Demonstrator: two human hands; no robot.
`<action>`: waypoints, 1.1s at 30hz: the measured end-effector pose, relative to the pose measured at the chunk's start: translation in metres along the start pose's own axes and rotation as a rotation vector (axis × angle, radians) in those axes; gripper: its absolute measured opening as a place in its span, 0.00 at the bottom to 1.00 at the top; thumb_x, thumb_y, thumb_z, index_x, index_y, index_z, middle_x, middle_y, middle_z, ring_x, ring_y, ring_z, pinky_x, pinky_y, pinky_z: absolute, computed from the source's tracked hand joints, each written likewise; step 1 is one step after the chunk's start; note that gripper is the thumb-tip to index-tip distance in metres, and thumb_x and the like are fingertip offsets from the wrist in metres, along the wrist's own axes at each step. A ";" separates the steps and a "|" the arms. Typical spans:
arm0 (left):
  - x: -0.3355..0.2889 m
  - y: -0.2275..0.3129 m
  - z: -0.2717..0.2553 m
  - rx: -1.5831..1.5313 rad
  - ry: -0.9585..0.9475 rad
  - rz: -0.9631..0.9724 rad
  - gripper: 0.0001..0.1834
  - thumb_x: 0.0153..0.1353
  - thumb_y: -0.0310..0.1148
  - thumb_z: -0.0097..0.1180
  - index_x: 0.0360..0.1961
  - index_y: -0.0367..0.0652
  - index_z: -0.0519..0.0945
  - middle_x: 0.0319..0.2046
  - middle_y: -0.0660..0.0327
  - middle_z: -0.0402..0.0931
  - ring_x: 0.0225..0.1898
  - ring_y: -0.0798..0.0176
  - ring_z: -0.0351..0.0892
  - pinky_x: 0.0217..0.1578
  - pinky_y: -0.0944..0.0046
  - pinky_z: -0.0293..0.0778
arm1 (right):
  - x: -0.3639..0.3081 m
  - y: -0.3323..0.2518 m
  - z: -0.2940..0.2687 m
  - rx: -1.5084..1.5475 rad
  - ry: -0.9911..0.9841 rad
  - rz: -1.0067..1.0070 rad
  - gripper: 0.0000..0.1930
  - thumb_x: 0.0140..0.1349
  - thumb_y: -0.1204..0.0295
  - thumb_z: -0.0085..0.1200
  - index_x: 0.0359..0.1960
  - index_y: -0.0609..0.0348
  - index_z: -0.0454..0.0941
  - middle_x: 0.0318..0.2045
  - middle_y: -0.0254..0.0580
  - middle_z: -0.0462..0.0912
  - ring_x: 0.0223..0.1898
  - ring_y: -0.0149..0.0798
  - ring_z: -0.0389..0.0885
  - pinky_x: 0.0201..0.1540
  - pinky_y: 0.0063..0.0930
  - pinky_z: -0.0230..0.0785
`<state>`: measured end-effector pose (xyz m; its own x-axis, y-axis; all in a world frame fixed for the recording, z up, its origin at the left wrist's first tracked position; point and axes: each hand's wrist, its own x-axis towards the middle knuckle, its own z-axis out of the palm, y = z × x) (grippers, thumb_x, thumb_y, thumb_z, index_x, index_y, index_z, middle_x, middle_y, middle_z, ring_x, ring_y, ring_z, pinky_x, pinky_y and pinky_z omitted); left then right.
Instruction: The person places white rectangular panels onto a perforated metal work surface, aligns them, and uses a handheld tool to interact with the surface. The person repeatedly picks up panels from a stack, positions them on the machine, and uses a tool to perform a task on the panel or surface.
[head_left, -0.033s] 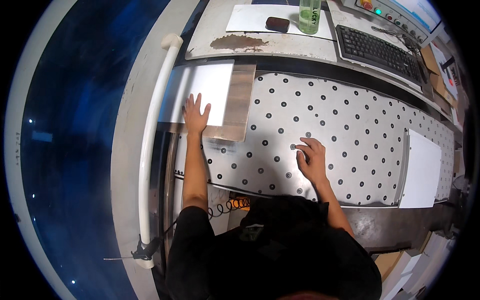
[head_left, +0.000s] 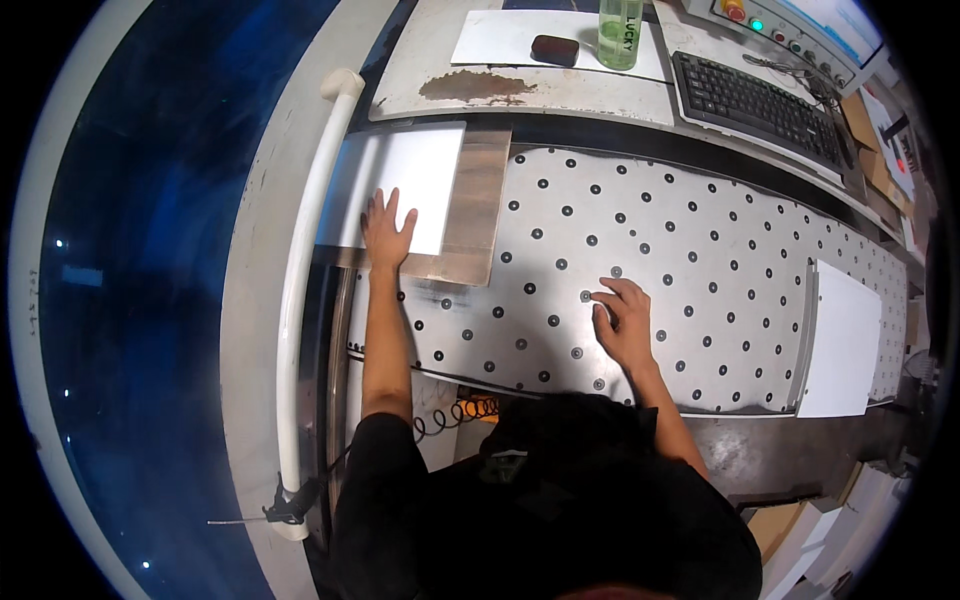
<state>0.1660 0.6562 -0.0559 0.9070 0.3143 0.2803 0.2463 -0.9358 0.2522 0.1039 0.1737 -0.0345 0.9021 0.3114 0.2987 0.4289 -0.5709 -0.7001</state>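
A smooth white sheet (head_left: pixel 425 160) lies at the left end of the table, on top of a brown board (head_left: pixel 481 195) that shows along its right and near sides. My left hand (head_left: pixel 388 240) rests flat on the sheet's near part, fingers spread. Further right, my right hand (head_left: pixel 625 325) is over the metal table top (head_left: pixel 690 290) dotted with black-ringed studs. Its fingers are bent, with the thumb apart and nothing between them. Whether it touches the surface I cannot tell.
Left of the table runs a white tubular rail (head_left: pixel 308 260) beside a dark blue surface. A white panel (head_left: pixel 845 340) lies at the table's right end. Behind stand a keyboard (head_left: pixel 755 105), a green bottle (head_left: pixel 618 40), a dark small case (head_left: pixel 555 49) and a control panel (head_left: pixel 790 40).
My left hand and the white sheet under it have shifted very slightly left. My right hand stays where it was.
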 end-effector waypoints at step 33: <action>-0.066 -0.036 -0.011 0.031 0.132 -0.710 0.55 0.59 0.73 0.49 0.76 0.43 0.58 0.69 0.24 0.52 0.74 0.27 0.43 0.73 0.35 0.34 | 0.039 -0.057 0.071 -0.068 -0.243 -0.301 0.37 0.52 0.56 0.71 0.65 0.49 0.71 0.70 0.61 0.58 0.73 0.64 0.53 0.72 0.58 0.49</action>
<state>0.0934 0.6708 -0.0736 0.4763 0.8629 0.1688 0.7721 -0.5024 0.3891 0.1115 0.2720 -0.0292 0.7014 0.6389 0.3161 0.6822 -0.4731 -0.5575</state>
